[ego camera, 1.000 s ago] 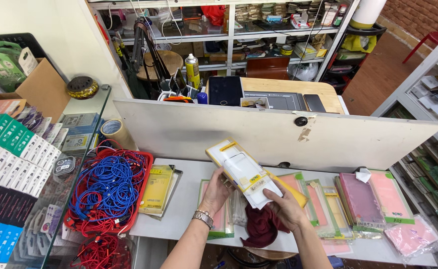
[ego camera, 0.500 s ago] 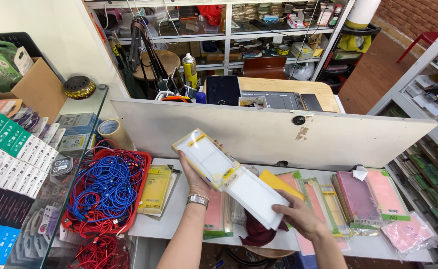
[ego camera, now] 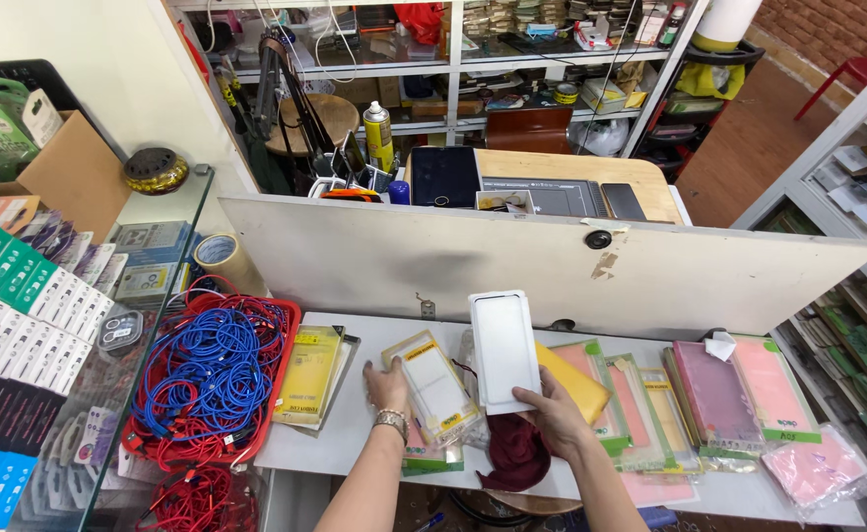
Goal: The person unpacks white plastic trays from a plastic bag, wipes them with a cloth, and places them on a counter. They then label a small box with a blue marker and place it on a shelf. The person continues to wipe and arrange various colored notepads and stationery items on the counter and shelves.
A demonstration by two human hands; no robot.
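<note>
Fingers (ego camera: 530, 399) of the right hand (ego camera: 557, 419) clamp the lower edge of a white case (ego camera: 503, 350), holding it upright above a maroon cloth (ego camera: 514, 455) on the table (ego camera: 355, 433). Left hand (ego camera: 387, 386) lies beside it, fingers curled round the left edge of a clear yellow-trimmed packet (ego camera: 432, 387), which rests tilted on the table. Further left sits a red tray (ego camera: 276, 394) of blue cables (ego camera: 207, 369). Pink packets (ego camera: 739, 394) lie to the right.
</note>
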